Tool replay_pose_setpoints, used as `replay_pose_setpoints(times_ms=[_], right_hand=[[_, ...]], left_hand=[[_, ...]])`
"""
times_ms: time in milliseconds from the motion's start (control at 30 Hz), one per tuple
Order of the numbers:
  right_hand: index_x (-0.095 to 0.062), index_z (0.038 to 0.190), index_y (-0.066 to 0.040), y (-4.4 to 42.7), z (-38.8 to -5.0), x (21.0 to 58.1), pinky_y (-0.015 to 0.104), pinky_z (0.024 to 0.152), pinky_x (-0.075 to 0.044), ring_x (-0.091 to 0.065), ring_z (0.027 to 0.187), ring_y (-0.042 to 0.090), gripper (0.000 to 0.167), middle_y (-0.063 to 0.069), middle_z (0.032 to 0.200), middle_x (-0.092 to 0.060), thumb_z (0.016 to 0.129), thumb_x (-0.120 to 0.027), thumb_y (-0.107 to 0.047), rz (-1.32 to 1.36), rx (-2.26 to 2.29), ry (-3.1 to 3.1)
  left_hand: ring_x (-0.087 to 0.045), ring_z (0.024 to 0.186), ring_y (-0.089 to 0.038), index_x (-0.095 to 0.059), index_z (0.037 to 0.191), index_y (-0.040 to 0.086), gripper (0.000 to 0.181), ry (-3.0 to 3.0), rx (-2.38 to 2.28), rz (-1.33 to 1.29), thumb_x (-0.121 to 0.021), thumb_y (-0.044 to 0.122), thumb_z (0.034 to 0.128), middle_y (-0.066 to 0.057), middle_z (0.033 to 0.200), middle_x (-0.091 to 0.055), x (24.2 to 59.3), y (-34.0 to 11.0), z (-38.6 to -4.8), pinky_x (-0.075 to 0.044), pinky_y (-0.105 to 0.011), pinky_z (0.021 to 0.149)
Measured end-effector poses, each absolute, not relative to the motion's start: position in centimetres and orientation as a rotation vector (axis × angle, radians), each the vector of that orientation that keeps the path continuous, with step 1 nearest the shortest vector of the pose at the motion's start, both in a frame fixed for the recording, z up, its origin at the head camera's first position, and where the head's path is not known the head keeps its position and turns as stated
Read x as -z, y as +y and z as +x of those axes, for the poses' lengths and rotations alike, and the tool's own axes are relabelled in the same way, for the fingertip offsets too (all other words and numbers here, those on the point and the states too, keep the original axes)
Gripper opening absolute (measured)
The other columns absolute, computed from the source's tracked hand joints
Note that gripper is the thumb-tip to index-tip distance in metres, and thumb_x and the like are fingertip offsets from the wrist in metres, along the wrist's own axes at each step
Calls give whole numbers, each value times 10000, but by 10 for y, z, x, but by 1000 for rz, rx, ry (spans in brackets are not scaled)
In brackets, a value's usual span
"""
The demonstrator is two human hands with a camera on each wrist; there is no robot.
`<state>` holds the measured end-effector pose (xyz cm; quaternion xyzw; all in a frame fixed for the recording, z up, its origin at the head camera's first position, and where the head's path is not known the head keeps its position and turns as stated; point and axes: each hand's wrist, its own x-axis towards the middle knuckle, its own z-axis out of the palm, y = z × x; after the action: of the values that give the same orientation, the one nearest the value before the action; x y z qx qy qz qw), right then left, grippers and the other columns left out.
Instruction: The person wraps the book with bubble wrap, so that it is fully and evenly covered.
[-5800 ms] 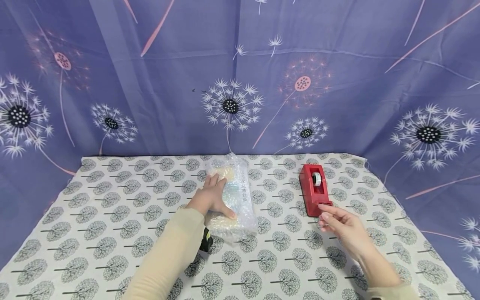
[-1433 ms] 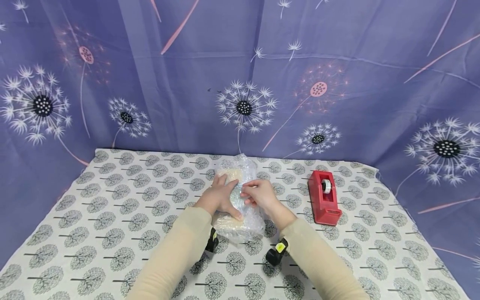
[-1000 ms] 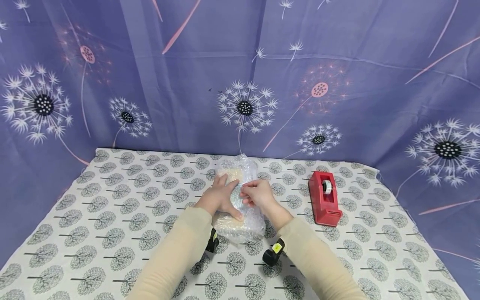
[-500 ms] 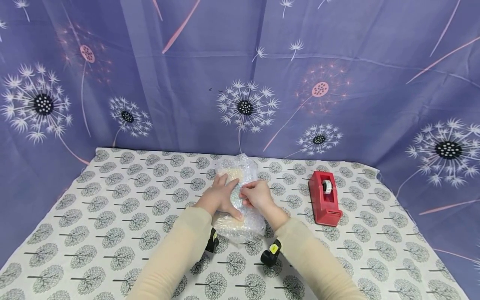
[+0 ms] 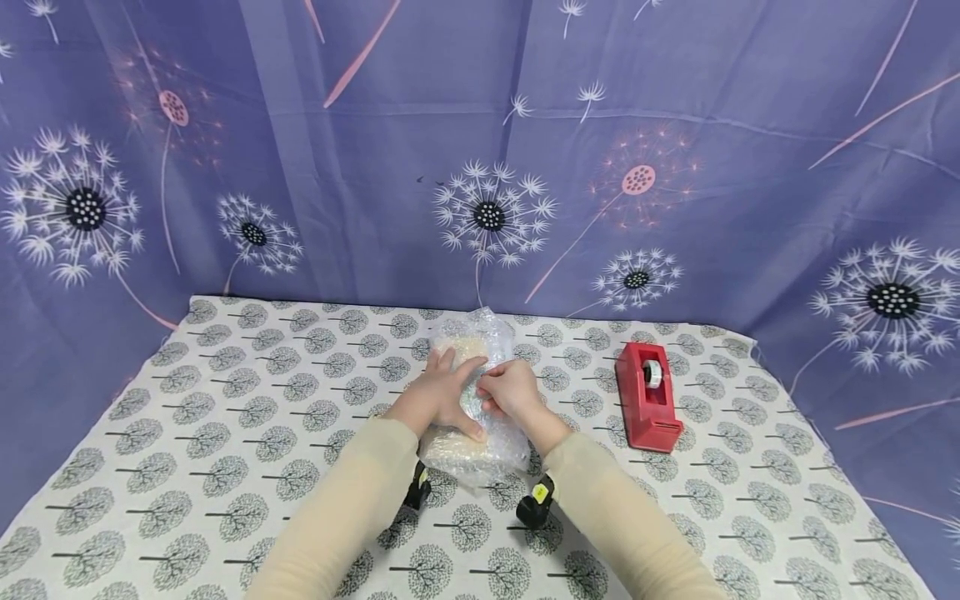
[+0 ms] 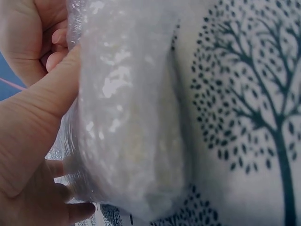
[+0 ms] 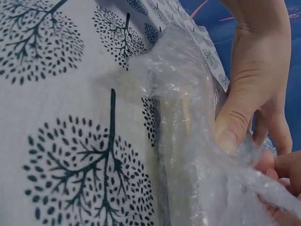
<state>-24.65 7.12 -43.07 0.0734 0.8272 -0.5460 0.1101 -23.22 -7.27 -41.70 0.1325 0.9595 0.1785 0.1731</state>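
A flat package in clear bubble wrap (image 5: pixel 465 458) lies on the table, with something pale yellow and pale blue inside. My left hand (image 5: pixel 437 398) rests spread on its left part and presses down, thumb toward me. In the left wrist view, the thumb (image 6: pixel 63 89) lies against the wrap. My right hand (image 5: pixel 516 393) is at the package's right side, thumb and forefinger together at the wrap. The right wrist view shows an edge of wrap (image 7: pixel 263 186) running to the fingers. Any tape between them is too small to tell.
To the right stands a red tape dispenser (image 5: pixel 660 433) with a white tape roll (image 5: pixel 652 374). A tree-patterned cloth (image 5: pixel 247 508) covers the table. Behind hangs a blue dandelion curtain (image 5: pixel 360 208). Black wrist cameras (image 5: pixel 534 504) hang below the sleeves.
My right hand has moved left from the tape dispenser to the package. Over the last second it shifts only slightly left along the wrap. My left hand stays on the package.
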Motion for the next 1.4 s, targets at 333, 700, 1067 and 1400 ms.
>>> replay_pose_setpoints(times_ms=[333, 700, 1067, 1400], right_hand=[[-664, 918, 60, 71, -248, 429, 169, 351, -432, -531, 367, 51, 153, 55, 615, -677, 810, -627, -42, 223, 1615, 2406], [-675, 934, 49, 71, -250, 430, 169, 354, -437, -530, 373, 49, 159, 37, 610, -666, 822, -654, -62, 246, 1604, 2379], [-503, 1063, 41, 74, -250, 428, 176, 371, -438, -534, 409, 60, 288, 24, 619, -639, 829, -653, -32, 237, 1635, 2292], [-534, 997, 45, 77, -258, 425, 175, 405, -464, -527, 426, 59, 226, 28, 614, -626, 824, -660, -28, 211, 1572, 2241]], left_hand=[[20, 1425, -485, -185, 1487, 326, 1223, 2751, -549, 416, -853, 577, 494, -217, 1579, -20, 421, -74, -233, -367, -687, 979], [38, 1423, -486, -364, 1418, 286, 1044, 2733, -501, 424, -822, 597, 533, -219, 1577, 23, 419, -75, -232, -328, -703, 997], [42, 1434, -457, -319, 1471, 278, 1096, 2695, -550, 381, -836, 544, 542, -187, 1581, 47, 412, -74, -227, -292, -702, 1022], [45, 1439, -443, -294, 1486, 283, 1127, 2690, -537, 359, -841, 543, 537, -171, 1584, 53, 409, -73, -226, -294, -690, 1032]])
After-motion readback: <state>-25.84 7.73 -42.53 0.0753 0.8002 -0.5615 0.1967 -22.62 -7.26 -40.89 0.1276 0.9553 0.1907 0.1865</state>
